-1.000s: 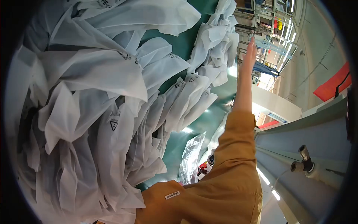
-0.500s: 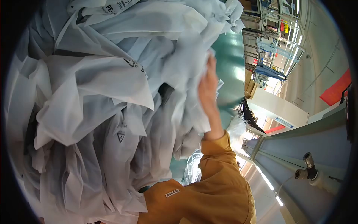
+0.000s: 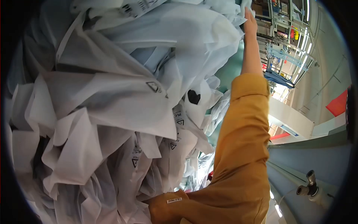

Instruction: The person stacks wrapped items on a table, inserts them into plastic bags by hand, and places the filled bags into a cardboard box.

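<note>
My right hand [image 3: 250, 23] is stretched out to the far upper edge of a large pile of frosted white plastic bags [image 3: 123, 100]. Its fingers appear closed on the edge of a white plastic bag [image 3: 244, 6], though the bag and fingertips are partly cut off by the frame. The mustard sleeve [image 3: 242, 127] runs up along the pile's right side. The bags are crumpled and overlapping, and several carry black print and triangle marks. Grey and dark contents show faintly through the film. My left hand is out of view.
A green tabletop [image 3: 225, 72] shows between the pile and my arm. Clear plastic wrap [image 3: 201, 171] lies near my body. Metal racks [image 3: 278, 41] stand beyond, and a pipe fitting [image 3: 309, 184] is at the lower right.
My right hand has moved from the pile's right side up to its far edge, and the arm has straightened. The bags near it have shifted, and the view has moved slightly.
</note>
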Demonstrator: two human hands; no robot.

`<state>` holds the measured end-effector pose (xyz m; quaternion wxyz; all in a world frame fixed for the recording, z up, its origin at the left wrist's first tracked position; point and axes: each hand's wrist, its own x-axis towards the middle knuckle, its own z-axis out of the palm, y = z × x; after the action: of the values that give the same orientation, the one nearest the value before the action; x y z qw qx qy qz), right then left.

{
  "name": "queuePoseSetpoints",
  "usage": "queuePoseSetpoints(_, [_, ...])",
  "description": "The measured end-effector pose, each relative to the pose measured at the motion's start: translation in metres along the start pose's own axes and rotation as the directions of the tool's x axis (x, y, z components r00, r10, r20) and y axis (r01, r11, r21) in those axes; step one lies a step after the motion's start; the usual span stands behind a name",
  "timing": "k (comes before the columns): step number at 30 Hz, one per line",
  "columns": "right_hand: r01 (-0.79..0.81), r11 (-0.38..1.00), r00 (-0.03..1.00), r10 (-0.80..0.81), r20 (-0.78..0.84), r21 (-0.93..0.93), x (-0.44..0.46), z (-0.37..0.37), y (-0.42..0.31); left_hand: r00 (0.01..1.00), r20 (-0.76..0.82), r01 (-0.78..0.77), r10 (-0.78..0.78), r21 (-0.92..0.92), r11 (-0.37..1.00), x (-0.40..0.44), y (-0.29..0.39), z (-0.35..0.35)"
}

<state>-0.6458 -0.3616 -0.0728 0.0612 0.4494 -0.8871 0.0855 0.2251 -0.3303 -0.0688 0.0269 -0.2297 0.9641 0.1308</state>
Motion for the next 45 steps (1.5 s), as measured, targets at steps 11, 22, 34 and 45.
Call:
queuePoseSetpoints(11, [-0.185, 0.769, 0.911, -0.1, 0.401, 0.612, -0.234, -0.067, -0.135, 0.999, -0.036, -0.01, 0.008, -0.045, 0.999, -0.005, 0.002, 0.003])
queuePoseSetpoints(22, [-0.592, 0.718, 0.806, 0.54, 0.245, 0.365, -0.387, -0.035, 0.018, 0.993, -0.115, 0.017, -0.024, -0.057, 0.998, -0.022, -0.004, 0.006])
queuePoseSetpoints(34, [-0.221, 0.959, 0.964, 0.186, 0.191, 0.18, -0.403, -0.136, -0.195, 0.972, -0.233, -0.02, -0.022, -0.175, 0.984, -0.016, 0.014, -0.025])
queuePoseSetpoints(45, [0.503, 0.121, 0.723, -0.601, -0.34, 0.856, -0.556, -0.5, -0.393, 0.921, -0.384, -0.294, 0.067, -0.571, 0.766, -0.071, 0.156, -0.043])
